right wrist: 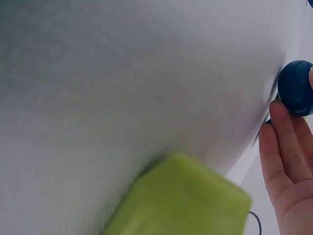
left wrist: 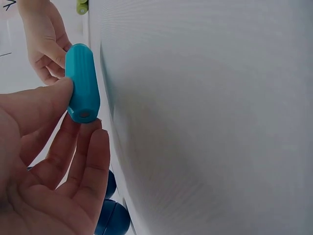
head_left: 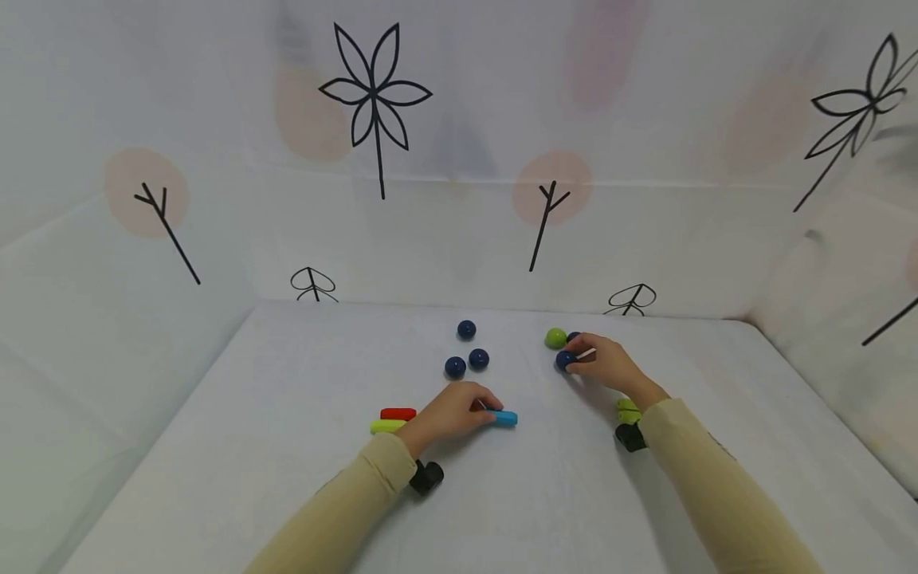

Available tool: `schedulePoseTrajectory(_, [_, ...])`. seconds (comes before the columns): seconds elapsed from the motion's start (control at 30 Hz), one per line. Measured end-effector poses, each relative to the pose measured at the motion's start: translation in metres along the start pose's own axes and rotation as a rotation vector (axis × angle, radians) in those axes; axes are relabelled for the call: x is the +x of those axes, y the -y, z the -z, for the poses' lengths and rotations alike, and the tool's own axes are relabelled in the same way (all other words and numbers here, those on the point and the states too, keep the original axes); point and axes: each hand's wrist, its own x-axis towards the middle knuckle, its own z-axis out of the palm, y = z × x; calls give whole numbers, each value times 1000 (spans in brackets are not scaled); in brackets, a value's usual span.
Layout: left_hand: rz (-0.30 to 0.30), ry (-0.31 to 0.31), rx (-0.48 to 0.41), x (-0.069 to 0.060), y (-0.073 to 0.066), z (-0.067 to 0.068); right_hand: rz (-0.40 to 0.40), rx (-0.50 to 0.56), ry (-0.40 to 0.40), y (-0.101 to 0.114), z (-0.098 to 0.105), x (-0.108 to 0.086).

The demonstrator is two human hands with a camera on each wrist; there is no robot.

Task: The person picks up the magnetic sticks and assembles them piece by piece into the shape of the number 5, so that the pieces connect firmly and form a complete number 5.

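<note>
My left hand point(head_left: 455, 410) pinches a light-blue faceted stick point(head_left: 504, 418) between thumb and fingers, low over the white table. In the left wrist view this turquoise stick point(left wrist: 83, 81) shows a small round mark on its near end. Farther back on the right, my right hand point(head_left: 610, 365) grips a dark blue ball point(head_left: 565, 361) at its fingertips. A seam runs round that ball point(right wrist: 296, 88) in the right wrist view. Just behind it sit a green ball point(head_left: 555, 338) and another dark blue ball point(head_left: 574, 337), partly hidden by the fingers.
Three dark blue balls, one being the rear ball point(head_left: 467, 329), lie beyond my left hand. Beside the left wrist lie a red stick point(head_left: 398, 414) and a yellow-green stick point(head_left: 388, 426). Lime-green pieces point(head_left: 628, 410) lie by the right wrist. Patterned cloth point(head_left: 459, 239) walls the white table point(head_left: 545, 494).
</note>
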Motion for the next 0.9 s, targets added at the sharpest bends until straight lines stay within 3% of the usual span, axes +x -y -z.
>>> schedulePoseTrajectory(0.5, [25,-6,3,-1,-3,1,49,31,45,6,0,-7])
schedulePoseTrajectory(0.9, [40,-4,-13,0,-5,0,145,42,109,21,-13,-16])
